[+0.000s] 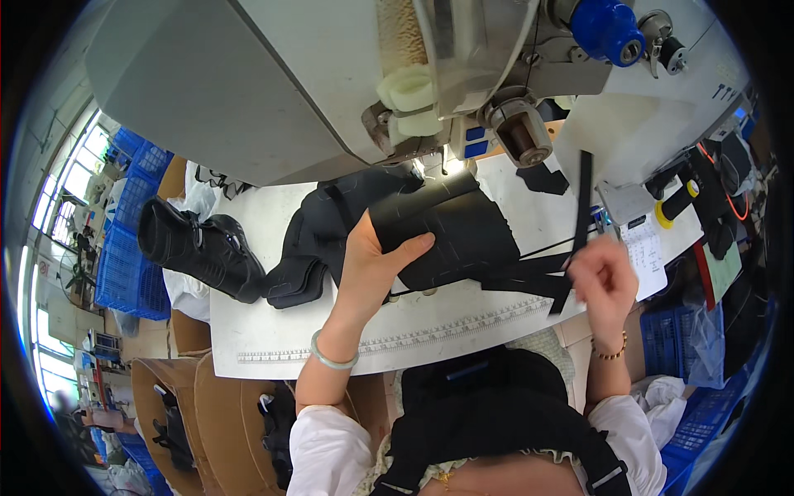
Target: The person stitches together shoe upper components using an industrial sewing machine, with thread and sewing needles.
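The left hand (pixel 370 258) grips black cloth (pixel 455 236) mid-bench, thumb on top. The right hand (pixel 605 277), blurred, meets a strip (pixel 584 194) toward bench (pixel 281 331) right, grip unclear. A ruler (pixel 405 338) lines the near edge; a boot (pixel 207 248), the left.

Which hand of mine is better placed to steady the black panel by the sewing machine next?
Probably your left hand: its thumb lies across the black panel, near the sewing machine. Your right hand is off to the right, blurred, at a narrow black strip.
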Available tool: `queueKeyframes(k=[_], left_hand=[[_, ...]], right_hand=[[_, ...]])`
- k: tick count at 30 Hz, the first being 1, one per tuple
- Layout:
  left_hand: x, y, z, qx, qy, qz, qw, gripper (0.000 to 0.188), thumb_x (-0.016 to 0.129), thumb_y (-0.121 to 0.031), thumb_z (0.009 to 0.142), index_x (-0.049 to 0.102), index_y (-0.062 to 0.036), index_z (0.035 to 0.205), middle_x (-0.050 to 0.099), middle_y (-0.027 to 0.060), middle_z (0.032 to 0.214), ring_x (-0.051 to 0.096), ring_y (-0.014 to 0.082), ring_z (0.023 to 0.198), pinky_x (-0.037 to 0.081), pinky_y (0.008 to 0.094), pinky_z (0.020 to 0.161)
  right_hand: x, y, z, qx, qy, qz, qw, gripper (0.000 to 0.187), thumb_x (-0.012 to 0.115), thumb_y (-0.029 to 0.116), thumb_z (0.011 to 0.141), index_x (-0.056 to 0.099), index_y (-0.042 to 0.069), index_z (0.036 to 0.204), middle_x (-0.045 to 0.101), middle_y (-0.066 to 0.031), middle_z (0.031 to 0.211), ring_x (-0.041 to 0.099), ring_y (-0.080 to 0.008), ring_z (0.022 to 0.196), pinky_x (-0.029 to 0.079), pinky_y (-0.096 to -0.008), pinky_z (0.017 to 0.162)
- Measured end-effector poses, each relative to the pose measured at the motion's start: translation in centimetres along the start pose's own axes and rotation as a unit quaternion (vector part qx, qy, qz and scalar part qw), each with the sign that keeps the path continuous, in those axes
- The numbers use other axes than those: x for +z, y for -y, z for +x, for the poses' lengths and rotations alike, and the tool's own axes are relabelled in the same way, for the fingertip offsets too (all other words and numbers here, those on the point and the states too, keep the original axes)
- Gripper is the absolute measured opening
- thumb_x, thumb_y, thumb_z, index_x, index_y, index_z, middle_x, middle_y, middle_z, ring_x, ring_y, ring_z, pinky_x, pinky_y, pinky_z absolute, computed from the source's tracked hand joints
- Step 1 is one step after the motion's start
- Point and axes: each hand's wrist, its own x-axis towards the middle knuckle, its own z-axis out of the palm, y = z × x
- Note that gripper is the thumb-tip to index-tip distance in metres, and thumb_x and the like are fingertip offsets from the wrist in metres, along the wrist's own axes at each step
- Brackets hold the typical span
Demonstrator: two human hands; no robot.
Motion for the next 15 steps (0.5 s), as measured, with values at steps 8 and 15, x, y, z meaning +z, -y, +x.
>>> queueKeyframes(k=[8,15], left_hand=[[-0.1,-1.0,-0.2,-0.019,0.001,-0.088,0.996,0.031,0.058,0.001,0.08,0.052,0.0024,0.11,0.061,0.0066,0.099,0.057,0.011,0.089,0.046,0.0229,0.079],[0.4,-0.6,1.0,-0.021,-0.038,-0.014,0.999,0.019,0.065,-0.008,0.081,0.058,0.0018,0.096,0.062,0.0034,0.087,0.057,0.0077,0.076,0.047,0.0203,0.068]], right_hand=[[7.2,1.4,1.6,-0.002,0.272,-0.074,0.96,0.013,0.061,0.0,0.082,0.063,0.001,0.095,0.056,-0.0025,0.078,0.051,-0.0039,0.058,0.038,-0.0188,0.049],[7.9,1.3,1.8,-0.017,0.259,-0.092,0.961,0.011,0.062,0.001,0.082,0.063,0.001,0.093,0.056,-0.0024,0.076,0.049,-0.0041,0.053,0.038,-0.0187,0.048]])
